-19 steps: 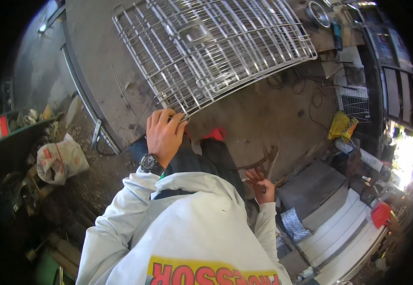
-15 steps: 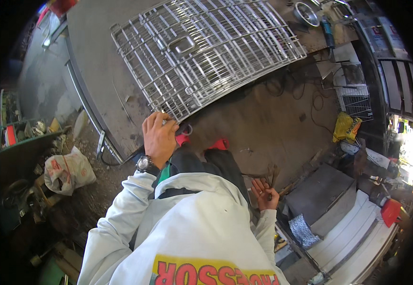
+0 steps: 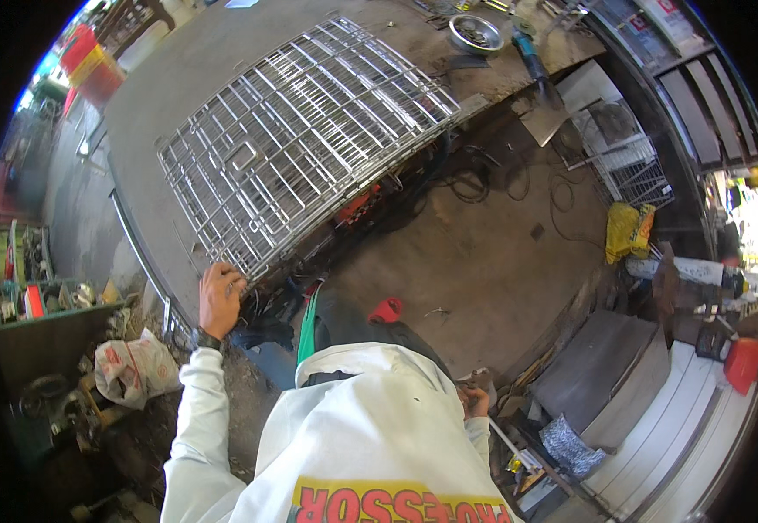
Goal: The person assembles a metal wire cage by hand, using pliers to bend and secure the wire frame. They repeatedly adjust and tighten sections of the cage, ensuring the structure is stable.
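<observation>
A large wire metal grid (image 3: 309, 139) lies flat on a grey workbench (image 3: 178, 78), with its near corner over the bench's front edge. My left hand (image 3: 220, 296), a watch on its wrist, grips that near corner with the fingers curled over the wires. My right hand (image 3: 475, 403) hangs low at my right side, next to my white shirt. Its fingers are curled, and the shirt partly hides them, so I cannot see whether it holds anything.
A metal bowl (image 3: 476, 33) and a teal angle grinder (image 3: 531, 57) lie at the bench's far end. Black cables (image 3: 475, 179), a wire basket (image 3: 627, 166), a yellow bag (image 3: 627, 231) and a grey box (image 3: 605, 375) are on the floor to the right. A white plastic bag (image 3: 135, 366) sits left.
My left hand stays at the grid's near corner while the view shifts, so the grid and bench now sit lower and further left. My right hand has drawn in closer to my side.
</observation>
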`<state>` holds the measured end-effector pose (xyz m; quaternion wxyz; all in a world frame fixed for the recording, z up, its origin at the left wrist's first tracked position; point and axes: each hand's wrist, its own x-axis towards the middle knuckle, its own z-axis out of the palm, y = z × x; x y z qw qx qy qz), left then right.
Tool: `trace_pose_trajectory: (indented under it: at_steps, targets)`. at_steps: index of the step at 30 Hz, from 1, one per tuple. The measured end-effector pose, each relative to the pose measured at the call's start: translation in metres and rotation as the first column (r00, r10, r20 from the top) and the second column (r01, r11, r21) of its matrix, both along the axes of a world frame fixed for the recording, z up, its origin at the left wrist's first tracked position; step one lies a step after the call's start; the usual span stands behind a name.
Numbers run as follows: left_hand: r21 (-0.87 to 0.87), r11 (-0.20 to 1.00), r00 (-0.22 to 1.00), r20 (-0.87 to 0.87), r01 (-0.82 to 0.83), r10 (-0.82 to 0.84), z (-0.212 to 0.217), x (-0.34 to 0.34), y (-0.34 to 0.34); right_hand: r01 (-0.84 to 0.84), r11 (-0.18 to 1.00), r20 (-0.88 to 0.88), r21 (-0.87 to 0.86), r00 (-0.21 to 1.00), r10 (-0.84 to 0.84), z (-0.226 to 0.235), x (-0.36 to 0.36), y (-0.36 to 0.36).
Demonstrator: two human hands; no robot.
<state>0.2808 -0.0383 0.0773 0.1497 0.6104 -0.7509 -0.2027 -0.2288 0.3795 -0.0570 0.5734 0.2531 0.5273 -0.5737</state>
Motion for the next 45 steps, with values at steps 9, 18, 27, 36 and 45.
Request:
trace_pose_trajectory:
  at_steps: [9,18,27,36,45]
  targets:
    - [-0.105,0.952,0.958,-0.005,-0.287,0.288,0.048,-0.106,-0.031,-0.355,0.906,-0.087,0.229,0.920,0.383,-0.009,-0.059,-0.129]
    - [-0.222,0.973,0.990,-0.134,-0.069,0.040,-0.025,-0.253,-0.115,-0.757,0.566,-0.311,0.326,0.479,0.821,-0.020,-0.128,-0.256]
    - [-0.215,0.974,0.995,-0.057,0.071,-0.085,-0.029,-0.252,-0.130,-0.825,0.379,-0.480,0.419,0.152,0.864,0.000,-0.212,-0.395]
    - [-0.051,0.974,0.973,0.051,-0.221,0.224,0.012,-0.277,-0.121,-0.880,0.090,-0.526,0.466,-0.194,0.828,0.121,-0.255,-0.705]
    - [-0.022,0.791,0.791,-0.039,-0.611,0.610,0.015,-0.311,-0.119,-0.512,-0.127,-0.441,0.850,-0.822,0.362,0.132,-0.171,-0.911]
